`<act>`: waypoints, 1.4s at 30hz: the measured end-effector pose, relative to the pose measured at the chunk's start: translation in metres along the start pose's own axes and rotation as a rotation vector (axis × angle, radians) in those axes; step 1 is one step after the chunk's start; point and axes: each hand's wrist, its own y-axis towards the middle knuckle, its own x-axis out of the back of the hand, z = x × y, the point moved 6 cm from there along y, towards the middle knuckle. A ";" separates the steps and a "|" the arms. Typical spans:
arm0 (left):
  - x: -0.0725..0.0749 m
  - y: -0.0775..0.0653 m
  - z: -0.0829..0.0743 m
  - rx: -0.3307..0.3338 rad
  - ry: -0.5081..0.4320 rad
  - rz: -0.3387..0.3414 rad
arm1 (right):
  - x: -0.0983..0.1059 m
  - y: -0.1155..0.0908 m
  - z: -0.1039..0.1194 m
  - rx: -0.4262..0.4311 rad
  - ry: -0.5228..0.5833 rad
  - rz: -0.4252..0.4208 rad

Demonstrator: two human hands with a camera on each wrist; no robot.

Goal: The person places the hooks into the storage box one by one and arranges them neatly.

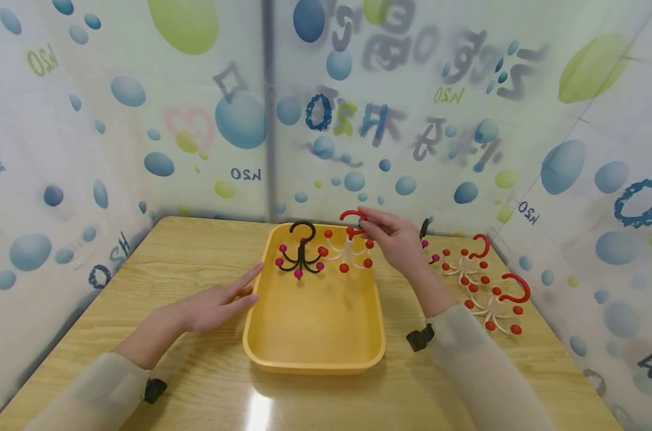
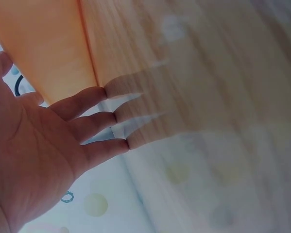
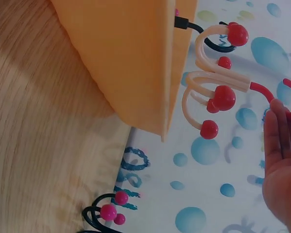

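My right hand (image 1: 397, 240) pinches the red top hook of a white hanger hook (image 1: 349, 248) with several curved arms tipped in red balls. In the head view it overlaps the far right part of the yellow tray (image 1: 315, 326); in the right wrist view its white arms (image 3: 240, 82) show above the tray's rim. A black hanger hook (image 1: 301, 254) with magenta balls lies at the tray's far left. My left hand (image 1: 212, 308) has its fingers extended, fingertips at the tray's left rim. The left wrist view shows the left palm (image 2: 43, 145) beside the tray's orange-looking side (image 2: 48, 43).
Right of the tray, two more white hanger hooks with red balls, one farther (image 1: 464, 266) and one nearer (image 1: 493, 308), lie on the wooden table (image 1: 196, 377). Another black hanger hook (image 1: 424, 230) is partly hidden behind my right hand. Patterned curtain walls (image 1: 207, 120) stand around the table.
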 end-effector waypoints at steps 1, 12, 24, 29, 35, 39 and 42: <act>0.000 0.000 0.000 -0.001 0.001 0.000 | -0.003 0.002 -0.002 -0.007 0.000 0.006; -0.001 0.001 0.003 0.003 0.000 -0.001 | -0.025 0.015 -0.022 -0.035 0.001 0.015; -0.001 0.002 0.004 0.002 -0.001 -0.006 | -0.032 0.023 -0.039 -0.102 -0.039 0.010; -0.002 0.002 0.005 0.003 0.000 -0.008 | -0.038 0.024 -0.044 -0.170 -0.063 0.039; -0.002 0.001 0.002 -0.008 0.000 -0.008 | -0.042 0.025 -0.054 -0.218 -0.068 0.070; -0.002 0.001 0.002 -0.009 0.001 -0.010 | -0.043 0.025 -0.056 -0.211 -0.045 0.071; -0.001 0.001 0.002 -0.007 -0.001 -0.011 | -0.044 0.026 -0.059 -0.208 -0.052 0.082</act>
